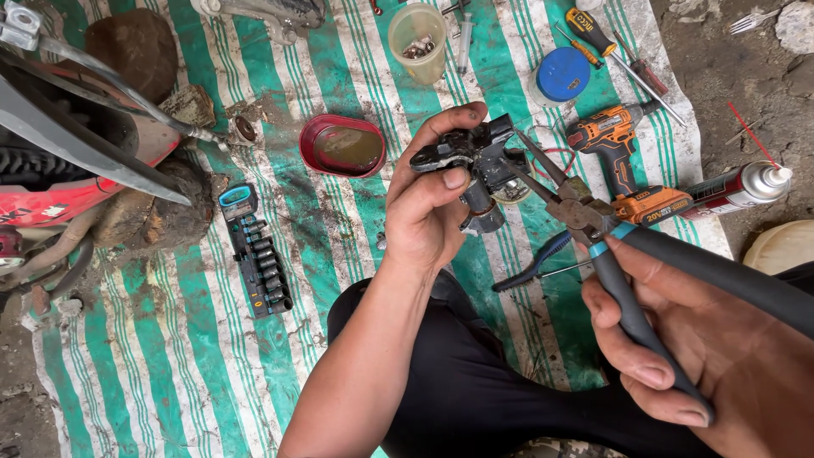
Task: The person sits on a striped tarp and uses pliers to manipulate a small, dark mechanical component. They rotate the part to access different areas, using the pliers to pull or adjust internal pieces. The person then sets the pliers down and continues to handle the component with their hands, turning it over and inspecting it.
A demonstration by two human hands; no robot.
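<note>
While the person sits with black-trousered legs (475, 399) folded at the bottom of the view, the right hand (721, 356) grips the grey handles of a pair of long-nose pliers (593, 229), fingers (644, 369) curled shut around them. The pliers' slim tips reach up and left, touching the black metal part (475, 161) held in the left hand (432, 203). That hand's fingers are closed on the part, thumb pressed on its near face and forefinger hooked over its top, holding it above the cloth.

Beneath both hands lies a green-and-white striped tarp (186, 356) spread over dirt ground. On it, just under the pliers, rests a second pair of pliers with blue grips (534, 263). Left of the arm sits a strip of black sockets in a holder (259, 254). Right of the part are an orange cordless drill (627, 170) and a spray can (738, 191) with a red straw. Farther off stands a red dish (343, 146) holding murky liquid, then a round blue lid (563, 74), 2 screwdrivers (610, 47), and a clear plastic cup (417, 41) with small metal pieces inside. At the left edge, a red motorcycle (59, 170) rests on rocks.
</note>
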